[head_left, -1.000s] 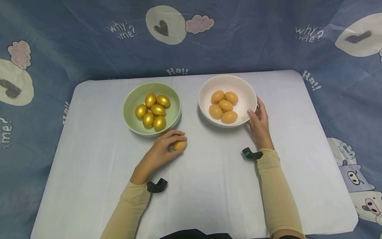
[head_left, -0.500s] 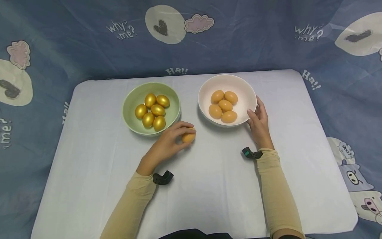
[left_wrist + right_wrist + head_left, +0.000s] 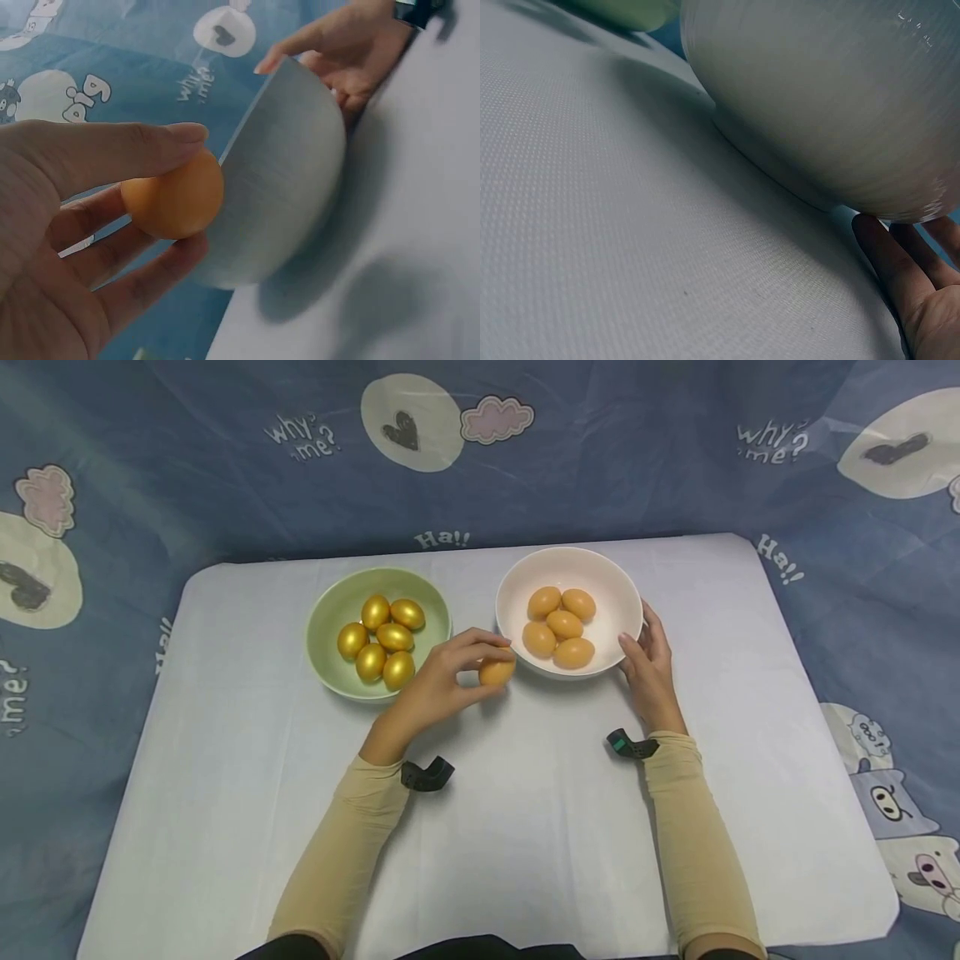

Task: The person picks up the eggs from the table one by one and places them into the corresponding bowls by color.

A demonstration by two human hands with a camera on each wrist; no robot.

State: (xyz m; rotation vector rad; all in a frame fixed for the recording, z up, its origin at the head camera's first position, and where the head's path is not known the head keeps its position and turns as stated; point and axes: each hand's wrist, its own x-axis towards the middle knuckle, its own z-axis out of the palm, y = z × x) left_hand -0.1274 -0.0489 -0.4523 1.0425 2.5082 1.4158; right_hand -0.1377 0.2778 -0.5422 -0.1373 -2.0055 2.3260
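Between the thumb and fingers of my left hand [image 3: 438, 681] is a light-brown egg [image 3: 497, 670], held above the table just off the near left side of the white bowl [image 3: 618, 597]. The left wrist view shows that egg [image 3: 176, 199] pinched in front of the bowl's outer wall [image 3: 289, 157]. My right hand [image 3: 651, 681] grips the white bowl at its right side, thumb at the rim. Several light-brown eggs [image 3: 564, 624] lie inside this bowl. In the right wrist view, fingers [image 3: 889, 259] touch the bowl's underside.
A green bowl [image 3: 324, 639] with several shiny golden eggs [image 3: 394, 637] stands left of the white one, partly behind my left hand. Both are on a white-covered table [image 3: 525, 827]. A blue printed cloth [image 3: 600, 468] hangs behind and around the table.
My left hand has carried the light-brown egg forward and to the right, from beside the green bowl to the edge of the white bowl. The right hand stays at the white bowl.
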